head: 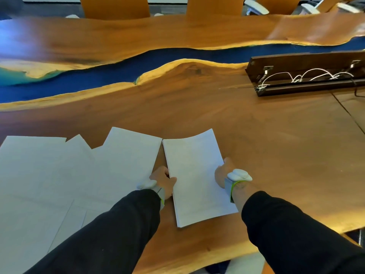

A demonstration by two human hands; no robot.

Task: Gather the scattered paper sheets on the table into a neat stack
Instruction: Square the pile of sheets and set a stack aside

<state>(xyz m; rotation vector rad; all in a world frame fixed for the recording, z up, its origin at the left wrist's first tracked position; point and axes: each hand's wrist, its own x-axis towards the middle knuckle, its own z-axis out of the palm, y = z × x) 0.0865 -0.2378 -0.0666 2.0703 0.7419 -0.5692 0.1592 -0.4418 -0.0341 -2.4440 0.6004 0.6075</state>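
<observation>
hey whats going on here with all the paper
A person is tidying paper on a wooden table. A small stack is held by its long edges, the left grip on one and the right grip on the other, with its far end bowed a little. Several loose sheets lie overlapping to the left, not yet gathered.

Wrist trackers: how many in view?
2. The left wrist tracker sits next to the loose sheets; the right wrist tracker is at the right edge of the stack. None looks hidden.
</observation>
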